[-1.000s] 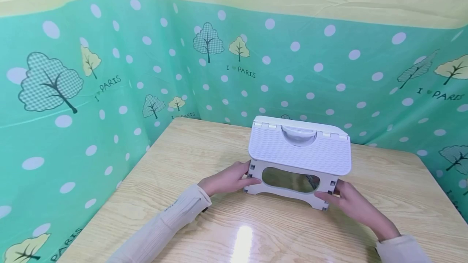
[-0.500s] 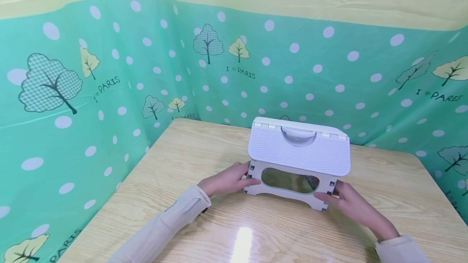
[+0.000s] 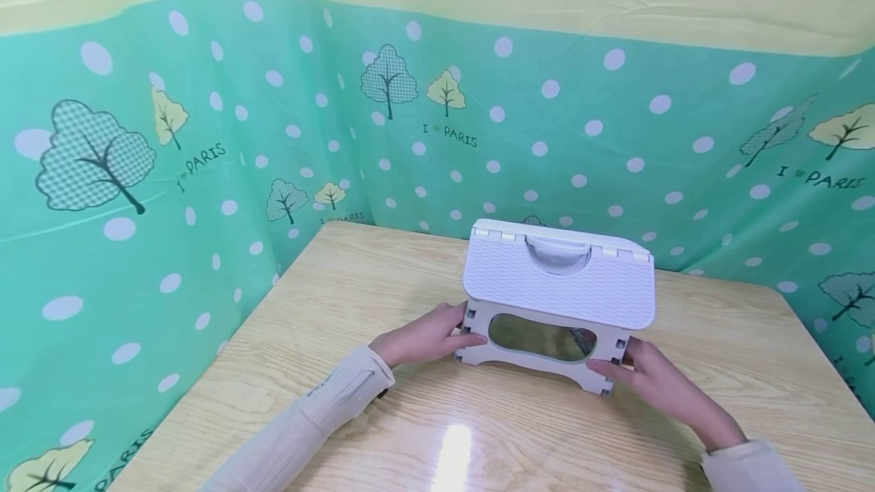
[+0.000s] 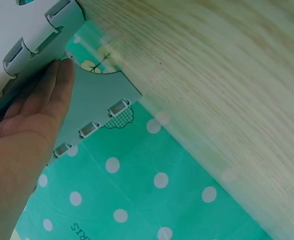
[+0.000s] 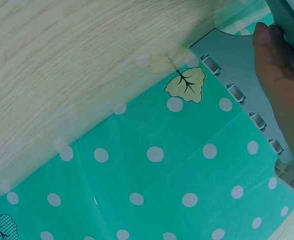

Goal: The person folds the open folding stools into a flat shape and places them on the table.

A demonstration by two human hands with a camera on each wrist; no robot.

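A white folding step stool (image 3: 560, 294) stands on the wooden table with its textured top tipped toward me and a handle slot at the upper edge. At the near leg panel's left end, my left hand (image 3: 429, 336) grips with the thumb in front and the fingers behind. My right hand (image 3: 652, 380) holds the right end the same way. In the left wrist view, the fingers (image 4: 61, 90) reach in behind the near panel, with the far leg panel (image 4: 94, 97) beyond. The right wrist view shows the fingers (image 5: 267, 55) beside the far leg panel (image 5: 232, 65).
A glossy wooden table (image 3: 355, 287) carries the stool, and a bright light reflection lies near its front. Behind and to the left hangs a green dotted curtain (image 3: 287, 105) printed with trees, close to the table's back edge.
The head view has shifted very slightly. Both hands and the folding step stool stay in the same place.
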